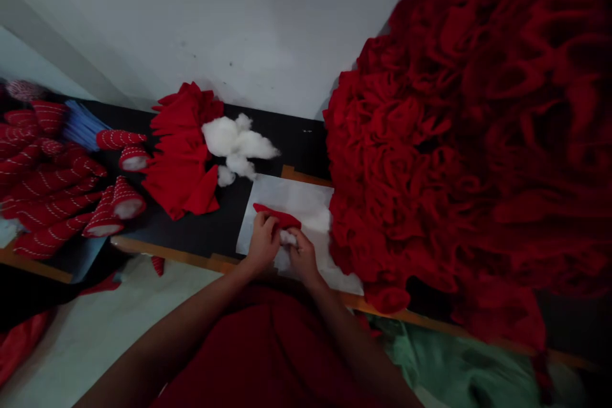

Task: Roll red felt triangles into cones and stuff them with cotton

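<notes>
A small red felt cone [282,217] lies across my hands above a white sheet [313,201]. My left hand [264,242] is closed on the cone, its fingers pressed along the cloth. A tuft of white stuffing [287,238] sits pinched in my right hand [303,256], close below the cone's wide end. My fingers partly hide both the tuft and the cone's opening. Further back, a loose heap of white stuffing [229,137] rests on the black table [184,236], beside a stack of flat red felt pieces [184,159].
A tall mound of red felt pieces [406,159] rises on the right, overlapping the sheet's edge. At left are stuffed red cones with white stitching [52,185] and a bundle of blue sticks [85,126]. A wall [229,25] stands behind; green plastic [444,363] lies below the table.
</notes>
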Motion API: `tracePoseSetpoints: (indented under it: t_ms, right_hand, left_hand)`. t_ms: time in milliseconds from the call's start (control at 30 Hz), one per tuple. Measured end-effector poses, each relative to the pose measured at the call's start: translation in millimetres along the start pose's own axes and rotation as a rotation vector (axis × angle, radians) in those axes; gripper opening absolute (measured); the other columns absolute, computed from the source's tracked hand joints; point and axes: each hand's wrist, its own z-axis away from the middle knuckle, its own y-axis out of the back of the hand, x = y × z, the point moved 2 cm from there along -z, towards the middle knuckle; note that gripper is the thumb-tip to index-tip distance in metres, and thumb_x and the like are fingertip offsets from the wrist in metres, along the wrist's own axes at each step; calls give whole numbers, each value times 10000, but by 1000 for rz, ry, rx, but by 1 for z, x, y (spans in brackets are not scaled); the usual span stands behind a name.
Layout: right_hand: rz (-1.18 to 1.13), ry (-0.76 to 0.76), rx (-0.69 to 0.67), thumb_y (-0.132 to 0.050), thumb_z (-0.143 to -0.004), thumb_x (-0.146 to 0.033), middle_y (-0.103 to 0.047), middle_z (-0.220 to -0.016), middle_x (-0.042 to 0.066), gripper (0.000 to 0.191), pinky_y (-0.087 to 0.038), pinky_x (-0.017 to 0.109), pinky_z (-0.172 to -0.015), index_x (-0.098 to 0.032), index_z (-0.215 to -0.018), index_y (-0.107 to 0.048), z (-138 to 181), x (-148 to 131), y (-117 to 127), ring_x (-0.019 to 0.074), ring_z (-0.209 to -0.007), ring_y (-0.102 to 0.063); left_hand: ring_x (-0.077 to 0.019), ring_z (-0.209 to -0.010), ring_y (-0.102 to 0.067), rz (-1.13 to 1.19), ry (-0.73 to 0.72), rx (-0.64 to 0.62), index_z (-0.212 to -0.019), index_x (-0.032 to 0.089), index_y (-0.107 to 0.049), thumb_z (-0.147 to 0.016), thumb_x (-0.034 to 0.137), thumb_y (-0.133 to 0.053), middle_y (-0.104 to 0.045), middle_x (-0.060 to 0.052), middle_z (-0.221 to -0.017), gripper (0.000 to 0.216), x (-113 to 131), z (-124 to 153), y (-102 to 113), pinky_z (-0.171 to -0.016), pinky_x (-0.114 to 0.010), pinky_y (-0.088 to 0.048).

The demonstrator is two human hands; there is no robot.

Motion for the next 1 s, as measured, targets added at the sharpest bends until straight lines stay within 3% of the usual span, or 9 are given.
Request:
tracePoseSetpoints:
  t_ms: [200,367,433,567,633,700,767,867,1000]
  right_hand:
    - [186,241,-20,-412,-650,-91,-606,-968,60,362,-452,351,-799,-193,-973,-542,-22,-33,-10,198,-890,-564]
    - [112,355,144,-396,-689,-92,-607,-908,40,385,-481,277,-666,-192,-1057,-448,-34,-96,-17,161,-779,-588]
    - [108,415,169,-387,-696,-84,-611,-869,26,369,-477,260,-640,-204,-1038,-457,-34,-122,-20,152,-739,-588]
    - [199,515,146,-383,-655,-70,-616,-866,46,392,-478,282,-658,-188,-1018,-472,-35,-148,-29,174,-764,-593]
    - [249,519,109,-387,-641,-79,-614,-828,44,358,-478,287,-642,-182,-969,-485,-37,-151,-33,180,-742,-592]
    - [295,492,72,-387,-650,-96,-607,-790,37,329,-475,282,-615,-177,-949,-496,-41,-150,-35,177,-701,-586]
    - [334,453,54,-376,-666,-101,-605,-795,38,348,-475,280,-620,-169,-982,-506,-45,-150,-36,173,-697,-583]
    - [385,432,89,-362,-678,-85,-598,-846,46,386,-473,288,-692,-173,-1017,-525,-52,-152,-36,172,-764,-577]
    - [495,499,306,-399,-667,-72,-508,-968,92,346,-438,355,-818,-163,-959,-560,-57,-156,-37,204,-930,-501]
  left_hand:
    - [-193,-950,-419,-6,-148,52,-814,166,-583,-726,93,-475,-424,-77,-953,157,39,-29,34,-855,-367,-382]
    - [-276,-1201,-266,0,-298,129,-808,198,-639,-728,228,-573,-279,-77,-1282,108,93,-46,74,-999,-440,-246]
    - [-290,-1241,-229,164,-293,201,-964,208,-605,-713,332,-596,-210,-81,-1346,280,105,-50,86,-1013,-432,-237]
    - [-207,-1102,-453,885,86,456,-1165,239,-436,-760,413,-524,-435,-78,-1220,449,100,-64,98,-917,-347,-380]
    - [-186,-933,-557,1211,387,362,-1076,184,-498,-749,410,-542,-563,-75,-1042,400,92,-73,94,-830,-315,-440]
    - [-187,-800,-598,1436,572,152,-965,125,-558,-736,411,-558,-619,-83,-898,366,87,-78,88,-758,-314,-474]
    - [-187,-746,-613,1587,604,58,-931,116,-578,-753,387,-544,-643,-79,-855,326,84,-78,84,-732,-323,-488]
    - [-170,-763,-625,1699,562,141,-1003,144,-563,-783,309,-523,-657,-54,-882,278,82,-75,79,-768,-315,-487]
    - [-152,-806,-625,1756,595,221,-1132,139,-507,-804,273,-501,-654,-59,-927,354,84,-71,73,-797,-272,-476]
